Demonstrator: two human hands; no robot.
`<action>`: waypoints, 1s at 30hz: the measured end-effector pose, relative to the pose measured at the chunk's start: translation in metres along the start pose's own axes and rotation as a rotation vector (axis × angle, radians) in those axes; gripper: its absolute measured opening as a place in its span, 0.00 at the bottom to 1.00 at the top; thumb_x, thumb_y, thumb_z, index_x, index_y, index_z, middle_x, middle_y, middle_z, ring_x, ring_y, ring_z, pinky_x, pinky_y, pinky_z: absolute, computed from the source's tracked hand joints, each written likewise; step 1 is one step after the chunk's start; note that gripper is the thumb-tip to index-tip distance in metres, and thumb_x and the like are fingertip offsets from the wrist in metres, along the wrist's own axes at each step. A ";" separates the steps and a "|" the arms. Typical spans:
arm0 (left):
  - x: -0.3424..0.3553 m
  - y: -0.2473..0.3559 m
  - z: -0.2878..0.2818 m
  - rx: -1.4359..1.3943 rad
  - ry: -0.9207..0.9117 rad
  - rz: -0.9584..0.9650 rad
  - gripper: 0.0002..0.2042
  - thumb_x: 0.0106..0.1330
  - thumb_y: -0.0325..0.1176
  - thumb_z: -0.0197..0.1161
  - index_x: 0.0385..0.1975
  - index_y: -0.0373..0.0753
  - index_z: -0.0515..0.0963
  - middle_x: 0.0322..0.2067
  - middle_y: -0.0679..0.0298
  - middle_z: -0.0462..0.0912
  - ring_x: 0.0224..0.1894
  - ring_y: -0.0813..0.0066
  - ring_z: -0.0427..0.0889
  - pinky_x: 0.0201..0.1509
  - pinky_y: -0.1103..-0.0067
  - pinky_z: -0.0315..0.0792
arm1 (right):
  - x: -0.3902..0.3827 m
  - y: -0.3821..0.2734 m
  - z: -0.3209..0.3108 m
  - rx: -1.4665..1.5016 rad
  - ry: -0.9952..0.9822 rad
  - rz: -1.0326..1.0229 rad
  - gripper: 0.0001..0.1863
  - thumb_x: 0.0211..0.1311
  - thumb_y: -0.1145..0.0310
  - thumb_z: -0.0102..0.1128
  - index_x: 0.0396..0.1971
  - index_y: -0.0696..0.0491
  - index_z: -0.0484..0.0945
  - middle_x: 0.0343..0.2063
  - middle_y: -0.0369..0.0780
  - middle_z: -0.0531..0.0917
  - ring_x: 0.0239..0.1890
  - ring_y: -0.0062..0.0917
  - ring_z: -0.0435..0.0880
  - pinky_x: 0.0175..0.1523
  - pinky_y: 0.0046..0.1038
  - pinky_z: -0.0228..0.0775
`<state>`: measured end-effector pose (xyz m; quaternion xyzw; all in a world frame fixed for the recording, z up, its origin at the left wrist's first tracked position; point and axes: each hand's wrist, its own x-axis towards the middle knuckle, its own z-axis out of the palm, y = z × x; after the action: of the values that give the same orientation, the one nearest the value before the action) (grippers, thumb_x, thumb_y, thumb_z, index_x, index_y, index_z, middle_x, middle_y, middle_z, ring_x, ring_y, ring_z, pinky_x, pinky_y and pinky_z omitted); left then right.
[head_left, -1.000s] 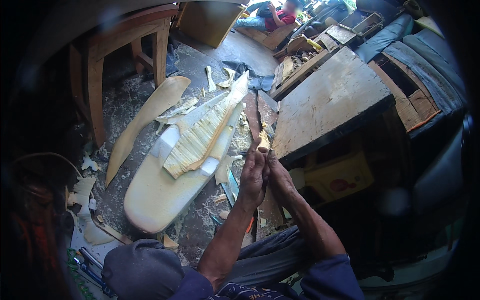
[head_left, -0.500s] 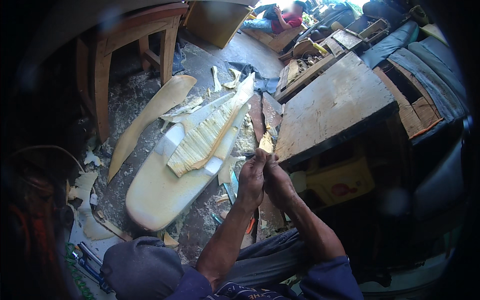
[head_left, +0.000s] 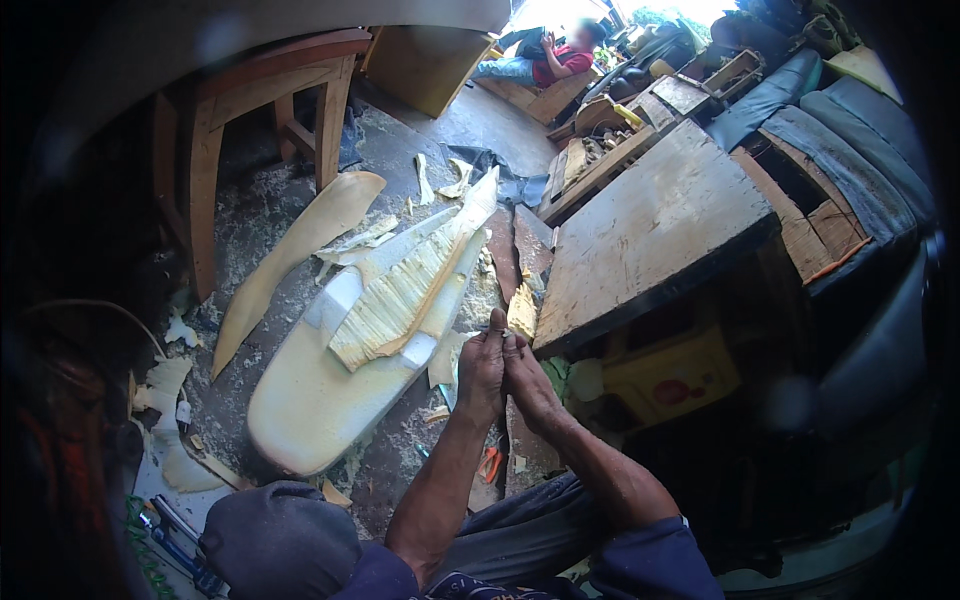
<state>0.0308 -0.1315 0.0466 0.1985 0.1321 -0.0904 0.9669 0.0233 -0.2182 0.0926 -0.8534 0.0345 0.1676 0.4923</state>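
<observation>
1. Just left of the low board's point(head_left: 655, 225) near corner, your left hand point(head_left: 482, 375) and right hand point(head_left: 537, 395) are pressed together at the fingers. I cannot tell whether they pinch anything small between them.
2. The ragged yellowish piece point(head_left: 521, 312) is just beyond your fingertips, beside the board's edge; whether you touch it is unclear.
3. To handle this well, I judge, keep both wrists loose and let your 2 thumbs share the pressure evenly; a crumbly edge like that could break under a hard squeeze.
4. Tilt your hands slightly so the fingertips show, and keep your right knuckles off the board's corner, where they could scrape.
5. Keep your work clear of the large pale foam form point(head_left: 330, 410) and the ridged foam piece point(head_left: 400, 290) on top; both look easy to dent.
6. Compared with 0.5 s ago, your left thumb points up more and your fingers look straighter, less bunched.
7. Your view has shifted too, so the whole scene sits differently; the ridged piece rests on the form as it did then.
</observation>
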 end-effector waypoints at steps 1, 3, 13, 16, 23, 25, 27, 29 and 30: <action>-0.002 0.000 0.000 -0.036 -0.055 0.019 0.26 0.75 0.56 0.56 0.37 0.34 0.82 0.32 0.66 0.83 0.32 0.82 0.79 0.38 0.83 0.74 | 0.002 -0.002 -0.002 0.077 -0.022 0.062 0.34 0.81 0.42 0.31 0.65 0.58 0.66 0.58 0.49 0.75 0.61 0.32 0.72 0.66 0.33 0.62; -0.005 -0.003 0.004 -0.135 -0.179 0.070 0.26 0.76 0.54 0.55 0.42 0.32 0.83 0.36 0.64 0.85 0.36 0.80 0.81 0.42 0.83 0.76 | 0.006 -0.004 -0.007 0.129 -0.012 0.106 0.35 0.80 0.41 0.30 0.63 0.59 0.68 0.57 0.50 0.75 0.59 0.32 0.73 0.64 0.34 0.63; 0.000 0.008 0.000 0.041 -0.013 0.024 0.27 0.73 0.57 0.58 0.28 0.34 0.79 0.26 0.68 0.78 0.27 0.80 0.76 0.35 0.81 0.74 | 0.005 0.014 0.007 -0.213 0.095 -0.169 0.37 0.78 0.38 0.32 0.67 0.57 0.62 0.61 0.56 0.74 0.66 0.45 0.72 0.68 0.39 0.61; 0.000 0.007 -0.001 -0.038 -0.043 -0.014 0.32 0.69 0.64 0.57 0.30 0.33 0.80 0.28 0.67 0.79 0.31 0.78 0.79 0.40 0.81 0.75 | 0.006 0.007 0.002 -0.028 0.025 -0.039 0.36 0.79 0.40 0.34 0.67 0.57 0.62 0.62 0.53 0.72 0.68 0.42 0.70 0.69 0.37 0.60; 0.012 -0.001 -0.010 -0.042 -0.178 0.147 0.25 0.76 0.54 0.53 0.29 0.35 0.78 0.27 0.65 0.79 0.35 0.77 0.80 0.47 0.81 0.75 | -0.003 -0.008 0.006 -0.462 0.220 -0.261 0.22 0.79 0.53 0.42 0.61 0.53 0.67 0.47 0.59 0.81 0.53 0.57 0.80 0.55 0.47 0.73; 0.014 0.002 -0.012 -0.253 -0.333 0.023 0.24 0.78 0.51 0.51 0.27 0.37 0.77 0.27 0.64 0.79 0.35 0.77 0.80 0.48 0.80 0.75 | -0.004 -0.012 0.007 -0.465 0.230 -0.256 0.21 0.78 0.55 0.43 0.60 0.53 0.68 0.47 0.60 0.80 0.53 0.58 0.80 0.54 0.47 0.73; 0.012 0.005 -0.012 -0.294 -0.370 -0.097 0.23 0.78 0.51 0.52 0.31 0.36 0.78 0.30 0.64 0.80 0.38 0.77 0.81 0.49 0.79 0.76 | -0.003 -0.017 0.002 -0.215 0.161 -0.229 0.27 0.78 0.47 0.46 0.61 0.54 0.68 0.48 0.51 0.82 0.53 0.44 0.82 0.55 0.39 0.73; 0.006 0.004 -0.006 -0.331 -0.401 -0.076 0.21 0.77 0.50 0.54 0.48 0.34 0.78 0.41 0.62 0.83 0.45 0.75 0.82 0.54 0.77 0.76 | -0.001 -0.022 -0.007 0.136 0.041 -0.114 0.31 0.76 0.43 0.48 0.62 0.55 0.68 0.50 0.43 0.82 0.52 0.32 0.82 0.55 0.33 0.73; 0.002 0.002 -0.002 -0.312 -0.405 -0.049 0.22 0.76 0.49 0.55 0.52 0.34 0.77 0.44 0.62 0.83 0.46 0.75 0.81 0.56 0.76 0.75 | 0.000 -0.024 -0.012 0.242 0.059 -0.060 0.35 0.75 0.39 0.49 0.65 0.55 0.68 0.51 0.35 0.78 0.52 0.19 0.75 0.55 0.24 0.70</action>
<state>0.0326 -0.1290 0.0451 0.0214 -0.0470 -0.1304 0.9901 0.0314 -0.2159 0.1180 -0.7930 0.0433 0.1224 0.5952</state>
